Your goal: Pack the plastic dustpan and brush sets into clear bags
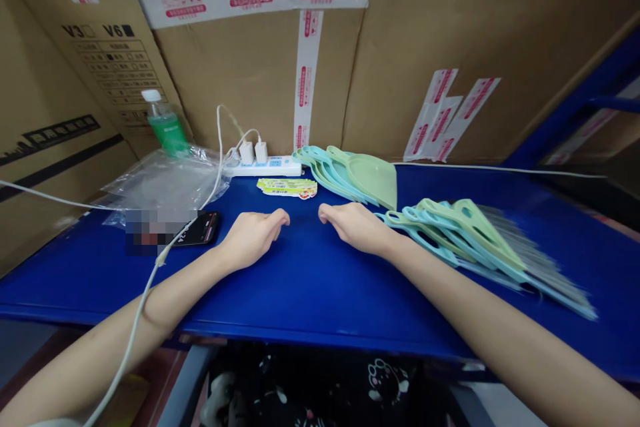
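My left hand (pixel 254 235) rests on the blue tabletop (pixel 305 287), its fingers curled in and nothing showing in them. Opposite it, my right hand (pixel 356 225) is likewise curled closed with no object visible, a gap of bare blue between the two. Just behind the hands lies a stack of yellow-green printed cards (pixel 287 187). Light green and blue dustpans (pixel 373 175) are piled at the back, beyond my right hand. Several small hand brushes (pixel 465 227) with grey bristles lie overlapped beside my right wrist and forearm.
A phone (pixel 204 228) lies left of my left hand, near clear plastic bags (pixel 165 180) and a green bottle (pixel 167 123). A power strip (pixel 280 165) with two chargers stands at the back. A white cable (pixel 145 293) crosses my left forearm. Cardboard boxes (pixel 250 60) wall the rear.
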